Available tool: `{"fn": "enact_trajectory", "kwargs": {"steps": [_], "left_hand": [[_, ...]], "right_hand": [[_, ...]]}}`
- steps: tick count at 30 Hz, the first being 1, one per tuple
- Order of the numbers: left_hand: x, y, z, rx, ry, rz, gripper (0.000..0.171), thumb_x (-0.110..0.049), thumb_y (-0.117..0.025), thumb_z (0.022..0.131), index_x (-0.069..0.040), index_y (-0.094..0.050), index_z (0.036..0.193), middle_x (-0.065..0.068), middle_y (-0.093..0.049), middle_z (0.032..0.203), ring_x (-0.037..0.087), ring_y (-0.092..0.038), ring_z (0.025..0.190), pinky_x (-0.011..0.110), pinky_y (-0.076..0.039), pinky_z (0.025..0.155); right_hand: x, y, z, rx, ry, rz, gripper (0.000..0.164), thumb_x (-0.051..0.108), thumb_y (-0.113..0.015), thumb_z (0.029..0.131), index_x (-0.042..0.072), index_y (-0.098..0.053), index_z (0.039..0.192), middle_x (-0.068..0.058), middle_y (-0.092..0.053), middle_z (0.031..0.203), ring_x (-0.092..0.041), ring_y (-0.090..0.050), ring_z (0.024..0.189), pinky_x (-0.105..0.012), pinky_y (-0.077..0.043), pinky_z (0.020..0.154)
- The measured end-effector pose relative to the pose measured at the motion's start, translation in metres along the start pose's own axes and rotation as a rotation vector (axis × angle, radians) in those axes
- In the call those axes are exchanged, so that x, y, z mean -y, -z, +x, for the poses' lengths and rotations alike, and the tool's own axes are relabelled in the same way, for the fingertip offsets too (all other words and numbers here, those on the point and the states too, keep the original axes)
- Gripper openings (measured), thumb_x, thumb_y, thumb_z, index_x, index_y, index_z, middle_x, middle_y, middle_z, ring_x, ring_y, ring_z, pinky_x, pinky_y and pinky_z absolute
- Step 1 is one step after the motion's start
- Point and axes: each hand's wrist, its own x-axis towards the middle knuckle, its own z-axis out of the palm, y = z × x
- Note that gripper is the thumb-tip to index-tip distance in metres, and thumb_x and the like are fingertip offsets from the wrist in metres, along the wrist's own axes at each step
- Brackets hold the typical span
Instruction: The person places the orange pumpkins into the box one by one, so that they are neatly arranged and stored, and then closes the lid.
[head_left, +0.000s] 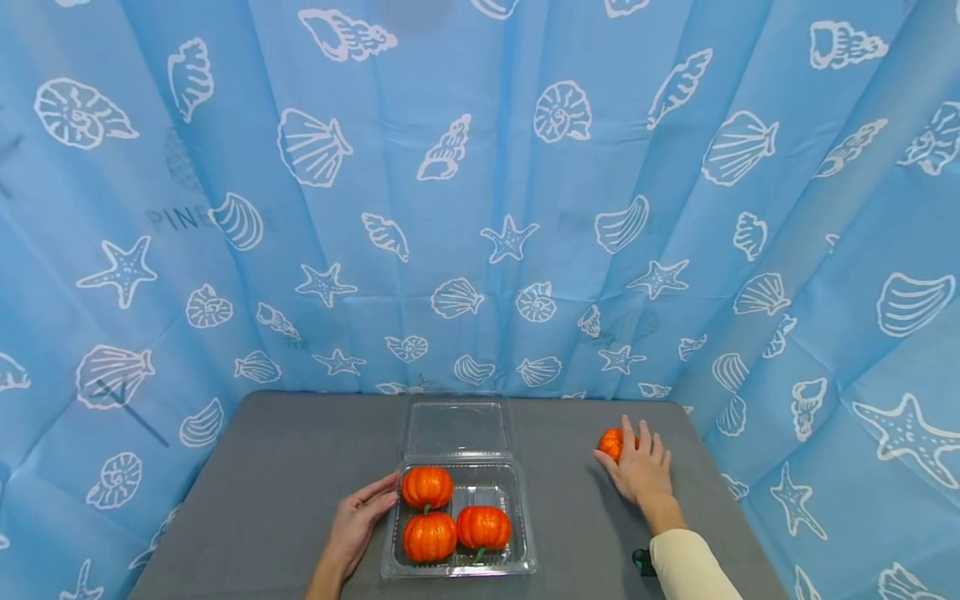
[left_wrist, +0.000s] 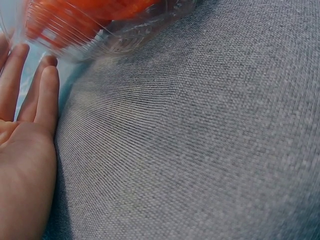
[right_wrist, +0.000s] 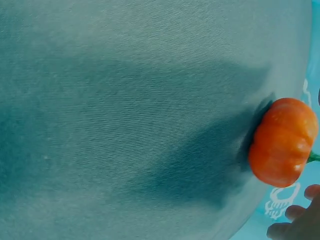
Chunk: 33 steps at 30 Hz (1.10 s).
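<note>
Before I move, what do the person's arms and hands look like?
The left hand and right hand are bare: no gloves, no rings visible on the fingers. A plain cream sleeve covers the right arm to near the wrist; none shows on the left. A dark object shows beside that sleeve; I cannot tell whether it is worn.

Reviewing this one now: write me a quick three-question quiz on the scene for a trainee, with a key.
1. How many pumpkins sit in the clear container?
2. True or false: the lid is closed over them.
3. Which is nearest the pumpkin outside the container?
A) the left hand
B) the right hand

Key:
1. Three.
2. False; it is open on the container's far side.
3. B.
</note>
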Motion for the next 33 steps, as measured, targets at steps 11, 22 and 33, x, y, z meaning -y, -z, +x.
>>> {"fn": "enact_trajectory", "kwargs": {"steps": [11,22,33], "left_hand": [[0.0,0.0,0.001,-0.007,0.021,0.006,0.053,-0.005,-0.074,0.09,0.011,-0.057,0.138,0.01,-0.07,0.132,0.001,-0.07,0.11,0.018,-0.057,0.093],[-0.001,0.0,0.002,0.001,0.027,0.003,0.054,-0.006,-0.073,0.09,0.011,-0.056,0.139,0.004,-0.073,0.128,0.0,-0.07,0.11,0.018,-0.056,0.093],[0.002,0.0,0.002,0.003,0.026,-0.005,0.054,-0.004,-0.071,0.091,0.013,-0.054,0.14,-0.004,-0.075,0.122,0.0,-0.07,0.109,0.019,-0.057,0.093]], "right_hand": [[-0.011,-0.009,0.0,0.076,-0.058,0.093,0.086,0.049,-0.045,0.107,-0.005,-0.005,0.161,-0.041,-0.02,0.158,-0.064,-0.024,0.14,-0.073,-0.022,0.118],[-0.008,-0.008,0.003,0.058,-0.096,0.143,0.062,0.027,-0.039,0.11,-0.008,-0.019,0.156,-0.039,-0.018,0.157,-0.063,-0.025,0.139,-0.074,-0.03,0.113],[0.0,-0.011,0.002,-0.003,-0.095,0.213,0.062,0.025,-0.053,0.106,-0.001,-0.025,0.155,-0.038,-0.025,0.151,-0.061,-0.037,0.13,-0.073,-0.037,0.108]]}}
